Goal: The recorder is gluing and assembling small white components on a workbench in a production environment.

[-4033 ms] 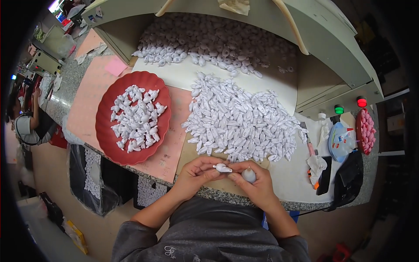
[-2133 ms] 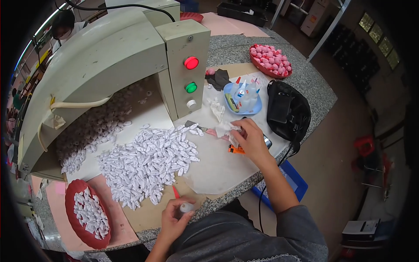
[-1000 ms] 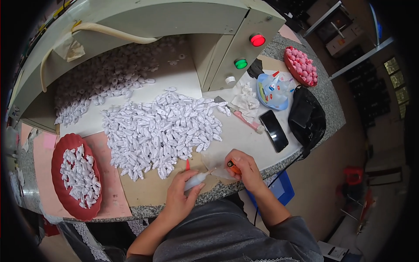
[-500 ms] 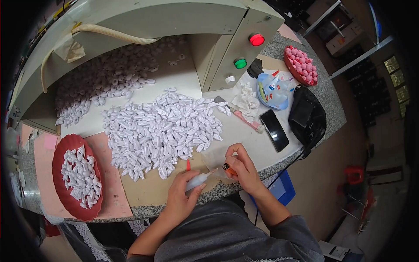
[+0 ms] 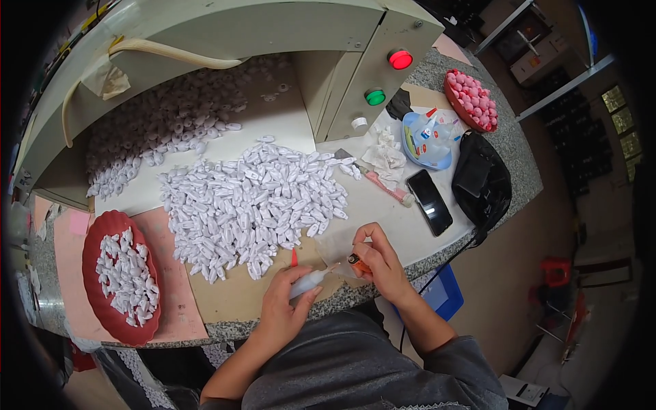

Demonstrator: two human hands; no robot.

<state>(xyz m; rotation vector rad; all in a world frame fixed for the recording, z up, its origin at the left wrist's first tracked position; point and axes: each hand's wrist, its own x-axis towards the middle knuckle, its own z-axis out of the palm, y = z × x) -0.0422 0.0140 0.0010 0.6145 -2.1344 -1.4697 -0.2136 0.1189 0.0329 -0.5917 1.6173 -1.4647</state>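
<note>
My left hand (image 5: 283, 302) is closed round a small translucent squeeze bottle (image 5: 309, 282), held tilted with its thin nozzle pointing up and right. My right hand (image 5: 384, 265) grips an orange lighter (image 5: 360, 264), its metal end turned toward the nozzle tip. Between the two is a small gap; whether a flame burns there, I cannot make out. Just above the bottle, a pointed red cap (image 5: 294, 257) lies on the brown board. Beyond my hands spreads a wide heap of small white molded pieces (image 5: 256, 201).
A red scalloped bowl (image 5: 123, 331) of white pieces stands left. The beige machine (image 5: 335, 96) arches over more pieces behind. On the right lie a phone (image 5: 430, 202), a black bag (image 5: 486, 181), a blue bowl (image 5: 412, 150) of bottles, crumpled tissue (image 5: 387, 160) and a bowl of pink balls (image 5: 471, 99).
</note>
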